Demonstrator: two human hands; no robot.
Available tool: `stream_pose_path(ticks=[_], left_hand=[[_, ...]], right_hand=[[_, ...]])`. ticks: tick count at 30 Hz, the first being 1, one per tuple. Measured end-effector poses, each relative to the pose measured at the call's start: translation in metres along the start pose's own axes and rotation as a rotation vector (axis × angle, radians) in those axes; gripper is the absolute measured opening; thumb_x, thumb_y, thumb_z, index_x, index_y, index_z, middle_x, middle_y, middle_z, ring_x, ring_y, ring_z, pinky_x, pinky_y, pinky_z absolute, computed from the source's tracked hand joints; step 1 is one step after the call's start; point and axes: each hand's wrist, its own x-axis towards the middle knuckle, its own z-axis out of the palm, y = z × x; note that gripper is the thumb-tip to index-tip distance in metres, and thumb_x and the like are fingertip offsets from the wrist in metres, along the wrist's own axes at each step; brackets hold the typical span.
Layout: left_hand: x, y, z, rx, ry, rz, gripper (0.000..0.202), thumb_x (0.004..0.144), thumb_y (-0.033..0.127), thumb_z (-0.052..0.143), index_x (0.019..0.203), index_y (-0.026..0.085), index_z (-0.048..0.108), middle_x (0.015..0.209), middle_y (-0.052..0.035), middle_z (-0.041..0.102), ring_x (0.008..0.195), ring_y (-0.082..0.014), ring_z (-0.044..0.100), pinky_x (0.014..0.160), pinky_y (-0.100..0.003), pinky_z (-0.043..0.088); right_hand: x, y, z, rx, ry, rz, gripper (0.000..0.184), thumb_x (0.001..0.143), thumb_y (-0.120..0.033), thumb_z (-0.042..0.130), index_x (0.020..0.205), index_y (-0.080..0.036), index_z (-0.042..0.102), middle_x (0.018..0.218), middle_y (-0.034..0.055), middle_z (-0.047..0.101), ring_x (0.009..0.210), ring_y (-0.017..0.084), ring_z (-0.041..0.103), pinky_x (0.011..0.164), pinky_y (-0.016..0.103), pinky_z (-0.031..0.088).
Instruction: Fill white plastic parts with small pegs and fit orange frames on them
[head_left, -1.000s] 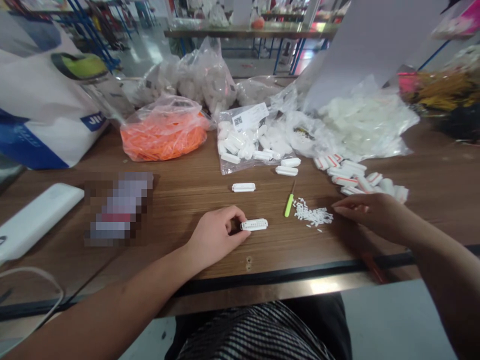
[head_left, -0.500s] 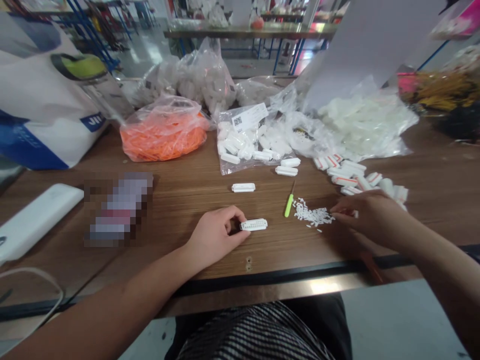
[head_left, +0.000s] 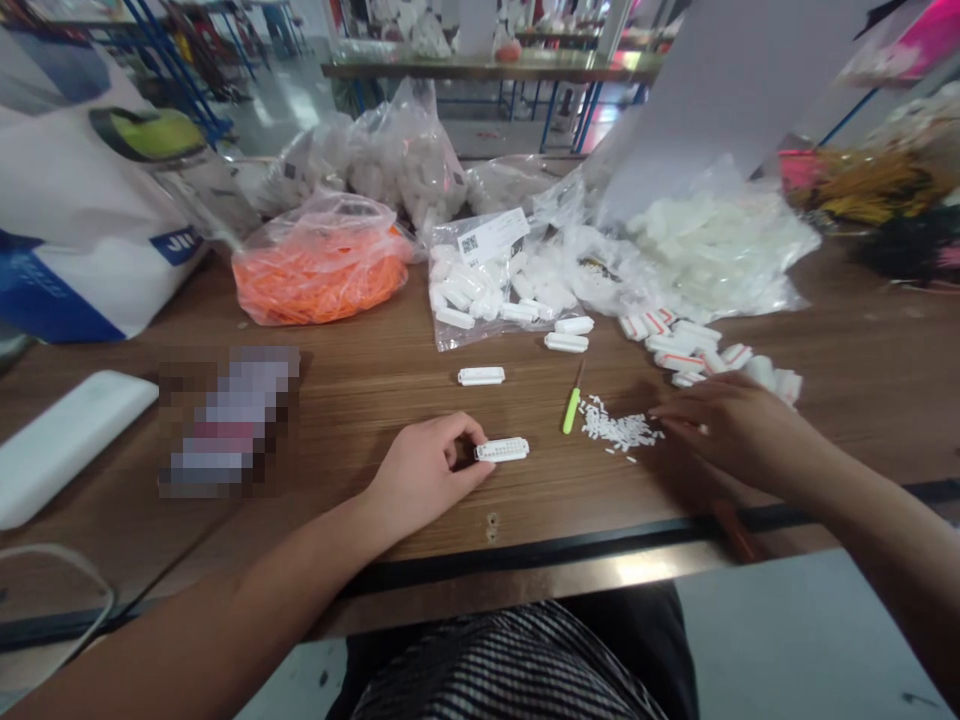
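White slotted housing (head_left: 504, 449) in a left-hand pinch

We find the left hand (head_left: 416, 475) closed on the near end of the housing, thumb on the body side and forefinger on the far side. The rest of the piece projects to the right of these fingertips, just above the table (head_left: 420, 560) or on it; we cannot tell which. Its face with rows of small openings is uppermost. A second white housing (head_left: 481, 376) lies beyond the left hand.

The right hand (head_left: 739, 435) is palm down with its fingers curled, their tips at the edge of the small white pegs (head_left: 619, 430). We cannot tell whether it pinches one. The green-handled pick (head_left: 571, 410) lies left of the pegs.

Handling, our estimate: light, stiff plastic, smooth enough to twist under a sideways push. We would hold the long sides near one end, leaving the openings uncovered. The pegs look light and easily scattered; fingertips only.
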Motion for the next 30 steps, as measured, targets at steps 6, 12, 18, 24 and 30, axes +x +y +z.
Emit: stream_pose_path(ticks=[6, 12, 18, 24, 30], left_hand=[[0.000, -0.001, 0.000, 0.002, 0.007, 0.013, 0.011, 0.074, 0.028, 0.069, 0.082, 0.021, 0.065, 0.054, 0.0074, 0.046, 0.051, -0.0104, 0.046, 0.053, -0.023, 0.033], [0.000, -0.001, -0.001, 0.013, 0.009, 0.014, 0.011, 0.074, 0.027, 0.069, 0.082, 0.021, 0.065, 0.054, 0.0075, 0.047, 0.051, -0.0101, 0.045, 0.053, -0.023, 0.034], [0.000, 0.001, -0.001, 0.012, 0.009, 0.000, 0.010, 0.074, 0.027, 0.069, 0.081, 0.021, 0.065, 0.053, 0.0077, 0.046, 0.050, -0.0099, 0.044, 0.052, -0.023, 0.033], [-0.001, -0.001, 0.003, -0.018, 0.035, 0.015, 0.012, 0.073, 0.027, 0.070, 0.082, 0.021, 0.066, 0.054, 0.0076, 0.047, 0.051, -0.0097, 0.045, 0.054, -0.023, 0.034], [-0.001, -0.002, 0.004, -0.060, 0.046, 0.095, 0.011, 0.075, 0.022, 0.068, 0.086, 0.023, 0.069, 0.062, 0.0059, 0.053, 0.051, -0.0087, 0.042, 0.055, -0.023, 0.035]], right_hand=[[0.000, -0.007, -0.009, 0.235, -0.089, 0.404, 0.025, 0.083, -0.030, 0.055, 0.079, -0.021, 0.078, 0.070, 0.0058, 0.074, 0.064, 0.020, 0.063, 0.062, 0.032, 0.042], [0.002, -0.012, 0.000, 0.218, -0.013, 0.437, 0.026, 0.082, -0.038, 0.056, 0.072, -0.025, 0.076, 0.066, 0.0042, 0.072, 0.063, 0.021, 0.064, 0.060, 0.033, 0.040], [0.004, -0.013, 0.005, 0.316, -0.017, 0.583, 0.020, 0.075, -0.038, 0.060, 0.067, -0.025, 0.074, 0.061, 0.0039, 0.070, 0.059, 0.022, 0.063, 0.056, 0.033, 0.042], [0.021, -0.049, -0.019, 0.502, 0.149, 0.581, 0.016, 0.074, -0.035, 0.064, 0.067, -0.023, 0.071, 0.061, 0.0033, 0.069, 0.058, 0.020, 0.062, 0.056, 0.032, 0.044], [0.056, -0.118, -0.017, 0.708, 0.188, -0.010, 0.017, 0.086, -0.028, 0.058, 0.073, -0.022, 0.067, 0.068, -0.0010, 0.067, 0.068, 0.014, 0.061, 0.074, 0.034, 0.041]])
